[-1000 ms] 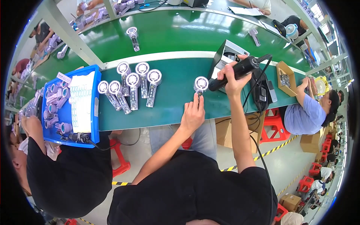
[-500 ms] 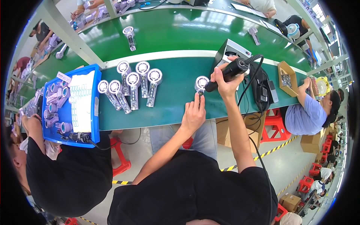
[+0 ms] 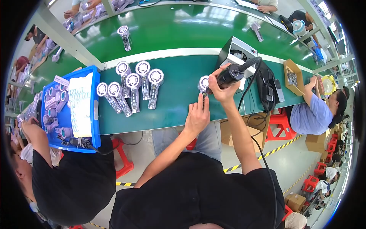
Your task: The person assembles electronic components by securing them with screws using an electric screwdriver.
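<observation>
The unit [image 3: 203, 81] is located on the green worktop [image 3: 171, 118]; its handle is touched by the left hand [image 3: 197, 115], but whether it is pinched cannot be told. A black, cylindrical driver [image 3: 231, 74] is gripped in the right hand [image 3: 224, 91]. Space beyond and rightward is taken up by a metal box [image 3: 231, 46] and black case [image 3: 265, 87]. Six units [image 3: 133, 81], round-headed, glossy, are grouped near a blue tray [image 3: 95, 110].
</observation>
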`<move>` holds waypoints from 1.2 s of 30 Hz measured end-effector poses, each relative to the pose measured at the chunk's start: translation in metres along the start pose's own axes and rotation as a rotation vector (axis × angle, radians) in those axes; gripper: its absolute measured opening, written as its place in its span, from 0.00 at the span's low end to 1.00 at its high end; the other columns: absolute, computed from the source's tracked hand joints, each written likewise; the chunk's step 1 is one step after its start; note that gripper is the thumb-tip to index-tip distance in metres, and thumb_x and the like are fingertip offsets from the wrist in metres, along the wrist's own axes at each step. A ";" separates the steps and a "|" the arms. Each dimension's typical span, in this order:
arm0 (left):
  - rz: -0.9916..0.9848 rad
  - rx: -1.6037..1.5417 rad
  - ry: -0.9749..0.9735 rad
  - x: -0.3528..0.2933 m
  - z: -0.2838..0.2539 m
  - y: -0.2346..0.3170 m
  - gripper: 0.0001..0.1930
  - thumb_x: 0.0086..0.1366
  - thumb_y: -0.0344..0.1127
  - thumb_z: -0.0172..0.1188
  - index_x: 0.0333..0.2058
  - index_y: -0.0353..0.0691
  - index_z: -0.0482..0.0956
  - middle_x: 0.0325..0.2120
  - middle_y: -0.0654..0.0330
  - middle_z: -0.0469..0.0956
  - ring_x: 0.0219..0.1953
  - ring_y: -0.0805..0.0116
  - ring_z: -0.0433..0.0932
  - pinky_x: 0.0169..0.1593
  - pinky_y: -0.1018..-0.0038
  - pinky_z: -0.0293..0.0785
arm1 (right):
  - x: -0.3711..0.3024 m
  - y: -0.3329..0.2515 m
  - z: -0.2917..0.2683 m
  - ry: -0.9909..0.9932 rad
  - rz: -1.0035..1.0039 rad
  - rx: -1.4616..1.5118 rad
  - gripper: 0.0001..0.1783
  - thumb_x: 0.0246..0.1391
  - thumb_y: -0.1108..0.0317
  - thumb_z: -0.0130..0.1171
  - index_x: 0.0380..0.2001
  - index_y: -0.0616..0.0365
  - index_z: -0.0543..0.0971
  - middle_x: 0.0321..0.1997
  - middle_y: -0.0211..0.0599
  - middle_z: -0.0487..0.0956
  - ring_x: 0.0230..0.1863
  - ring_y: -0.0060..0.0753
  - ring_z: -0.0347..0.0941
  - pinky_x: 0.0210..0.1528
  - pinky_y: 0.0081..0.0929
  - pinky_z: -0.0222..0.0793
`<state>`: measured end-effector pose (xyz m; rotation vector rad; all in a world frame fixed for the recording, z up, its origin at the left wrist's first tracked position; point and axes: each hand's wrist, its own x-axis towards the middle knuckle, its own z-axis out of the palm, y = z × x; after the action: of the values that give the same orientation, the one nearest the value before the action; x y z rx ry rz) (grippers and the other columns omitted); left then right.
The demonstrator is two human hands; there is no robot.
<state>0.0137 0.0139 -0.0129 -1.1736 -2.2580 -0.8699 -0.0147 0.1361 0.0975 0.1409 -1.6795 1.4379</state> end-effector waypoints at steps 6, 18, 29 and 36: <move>0.003 0.029 -0.008 0.002 -0.001 0.003 0.23 0.57 0.27 0.57 0.51 0.22 0.74 0.51 0.33 0.75 0.29 0.61 0.74 0.39 0.66 0.70 | -0.007 0.009 -0.009 0.059 -0.075 -0.081 0.26 0.47 0.83 0.68 0.48 0.68 0.67 0.23 0.32 0.77 0.21 0.19 0.73 0.25 0.17 0.68; -0.001 -0.011 -0.005 -0.001 -0.005 0.003 0.25 0.54 0.24 0.60 0.52 0.22 0.73 0.51 0.31 0.73 0.32 0.56 0.75 0.41 0.65 0.70 | 0.076 -0.029 -0.067 0.241 -0.046 -0.182 0.26 0.52 0.82 0.65 0.51 0.62 0.65 0.22 0.31 0.74 0.18 0.20 0.72 0.21 0.19 0.68; -0.016 -0.010 -0.026 -0.002 -0.003 0.003 0.25 0.54 0.25 0.60 0.52 0.22 0.74 0.53 0.31 0.72 0.33 0.56 0.76 0.41 0.64 0.70 | 0.083 -0.012 -0.070 0.240 0.085 -0.121 0.24 0.55 0.76 0.67 0.50 0.62 0.65 0.22 0.32 0.72 0.15 0.24 0.70 0.18 0.23 0.65; -0.030 -0.010 -0.031 -0.003 -0.002 0.000 0.25 0.55 0.25 0.60 0.53 0.22 0.73 0.52 0.31 0.72 0.33 0.55 0.76 0.41 0.64 0.70 | 0.054 -0.025 -0.042 0.200 0.170 0.140 0.25 0.55 0.80 0.62 0.52 0.63 0.63 0.20 0.35 0.73 0.15 0.26 0.71 0.19 0.26 0.68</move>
<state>0.0157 0.0107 -0.0130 -1.1683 -2.3044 -0.8804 -0.0097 0.1872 0.1494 -0.0686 -1.4556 1.6398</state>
